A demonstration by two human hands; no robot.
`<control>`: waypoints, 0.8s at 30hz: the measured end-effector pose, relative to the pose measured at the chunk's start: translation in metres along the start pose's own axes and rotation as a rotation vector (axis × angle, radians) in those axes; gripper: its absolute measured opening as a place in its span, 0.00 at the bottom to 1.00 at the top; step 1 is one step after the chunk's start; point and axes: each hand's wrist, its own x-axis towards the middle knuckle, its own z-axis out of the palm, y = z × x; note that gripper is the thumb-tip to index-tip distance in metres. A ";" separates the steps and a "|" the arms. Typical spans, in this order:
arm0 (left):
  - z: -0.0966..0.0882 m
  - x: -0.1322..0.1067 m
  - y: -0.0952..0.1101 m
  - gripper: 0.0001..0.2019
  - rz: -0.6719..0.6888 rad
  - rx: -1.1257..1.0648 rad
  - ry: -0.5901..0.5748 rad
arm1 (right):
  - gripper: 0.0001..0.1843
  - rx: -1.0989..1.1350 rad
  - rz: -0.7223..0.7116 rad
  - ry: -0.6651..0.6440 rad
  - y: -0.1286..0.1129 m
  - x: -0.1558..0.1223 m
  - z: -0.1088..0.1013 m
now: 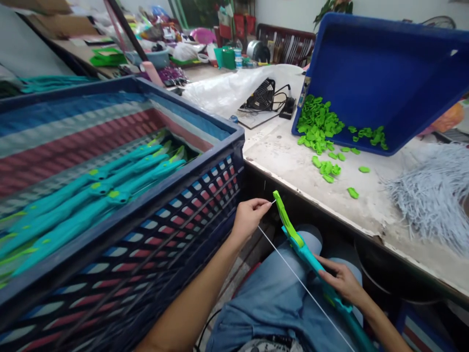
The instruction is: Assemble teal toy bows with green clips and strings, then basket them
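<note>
A teal toy bow (pixel 309 259) with a lime-green tip (pixel 286 220) lies slanted above my lap. My right hand (pixel 340 278) is wrapped round its teal middle. Close to the green tip, my left hand (pixel 252 215) pinches the end of a white string (pixel 293 272). This string runs from the left hand down to the lower right, toward the bow's other end, which the frame edge cuts off. A short bit of string shows between my left fingertips and the tip.
On my left stands a dark blue crate (pixel 205 171) holding several teal bows (pixel 110 195). A tipped blue bin (pixel 373 78) spills green clips (pixel 318 124) onto the worktable (pixel 278 146). Pale strings (pixel 432 195) are heaped at the right. Behind sits a black fan (pixel 262 95).
</note>
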 end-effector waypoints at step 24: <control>0.000 0.016 -0.001 0.13 0.064 -0.005 -0.014 | 0.37 0.008 0.016 0.029 -0.004 -0.001 0.005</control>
